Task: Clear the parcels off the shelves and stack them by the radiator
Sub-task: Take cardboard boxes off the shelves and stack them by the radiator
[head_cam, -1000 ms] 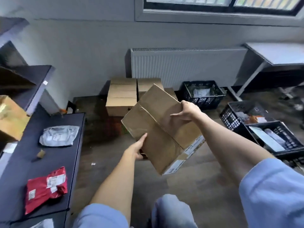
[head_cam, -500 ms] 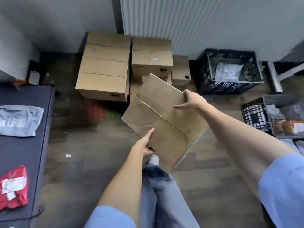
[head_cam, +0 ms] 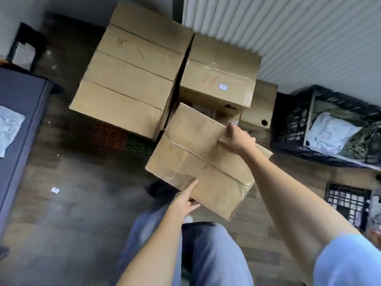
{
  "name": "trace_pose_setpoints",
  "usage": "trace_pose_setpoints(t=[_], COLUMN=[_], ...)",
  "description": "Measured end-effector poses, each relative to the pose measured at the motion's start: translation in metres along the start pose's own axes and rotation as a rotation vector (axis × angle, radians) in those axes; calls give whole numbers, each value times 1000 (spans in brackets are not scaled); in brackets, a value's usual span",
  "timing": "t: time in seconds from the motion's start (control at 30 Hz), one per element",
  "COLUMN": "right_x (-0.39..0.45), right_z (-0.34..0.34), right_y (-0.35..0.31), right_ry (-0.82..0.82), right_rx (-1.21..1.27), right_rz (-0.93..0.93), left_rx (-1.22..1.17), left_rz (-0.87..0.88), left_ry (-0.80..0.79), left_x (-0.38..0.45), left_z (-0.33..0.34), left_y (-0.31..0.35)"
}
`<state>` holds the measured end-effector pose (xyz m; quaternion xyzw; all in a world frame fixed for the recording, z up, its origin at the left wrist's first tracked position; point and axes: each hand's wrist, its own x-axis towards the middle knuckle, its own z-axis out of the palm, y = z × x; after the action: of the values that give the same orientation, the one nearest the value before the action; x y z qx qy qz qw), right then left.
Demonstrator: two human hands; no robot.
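I carry a brown cardboard box point(head_cam: 198, 162) above the floor, just in front of the parcel pile. My left hand point(head_cam: 184, 201) grips its near edge, thumb on top and fingers underneath. My right hand point(head_cam: 237, 139) holds the far right edge, fingers hooked over it. Against the white radiator point(head_cam: 288, 34) stand a large taped box point(head_cam: 132, 79), a box marked "06" point(head_cam: 218, 77) and a smaller box point(head_cam: 261, 108) with a round hole.
A black crate point(head_cam: 288, 124) with a white bag in it sits right of the pile; another crate point(head_cam: 346, 201) lies nearer on the right. A dark shelf point(head_cam: 22, 104) with a grey mailer runs along the left. My legs stand on the wooden floor.
I have stepped closer to the radiator and look more steeply down. The carried box has moved forward toward the pile and lies flatter; both hands keep their hold.
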<state>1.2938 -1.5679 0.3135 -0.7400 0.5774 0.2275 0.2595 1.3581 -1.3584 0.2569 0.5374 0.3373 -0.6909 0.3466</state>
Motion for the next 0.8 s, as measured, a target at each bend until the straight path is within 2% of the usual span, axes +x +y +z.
trace_pose_setpoints(t=[0.17,0.27,0.33,0.37,0.43,0.5,0.57,0.7,0.8], right_x=[93,131,138,137,131,125,124,121,115], right_z=[11,20,35,45,64,79,89,87,72], right_y=[-4,-3,2,9,28,49,62,72,63], right_ry=[-19,6,-38,-49,-41,-86,-189,-207,-241], right_rx=[-42,-25,-31,-32,15,167,363,562,445], right_rz=[-51,-193,-259,-231,-40,241,392,268,160], left_rx=[-102,-158,-189,-202,-237,-277,-272,-251,-159], left_rz=[15,71,91,86,72,67,90,138,206], left_ry=[44,48,24,15,37,70,70,99,166], left_x=[55,90,106,110,116,119,117,101,79], left_z=[37,58,75,85,99,105,108,107,97], left_y=[41,59,67,71,78,81,83,90,101])
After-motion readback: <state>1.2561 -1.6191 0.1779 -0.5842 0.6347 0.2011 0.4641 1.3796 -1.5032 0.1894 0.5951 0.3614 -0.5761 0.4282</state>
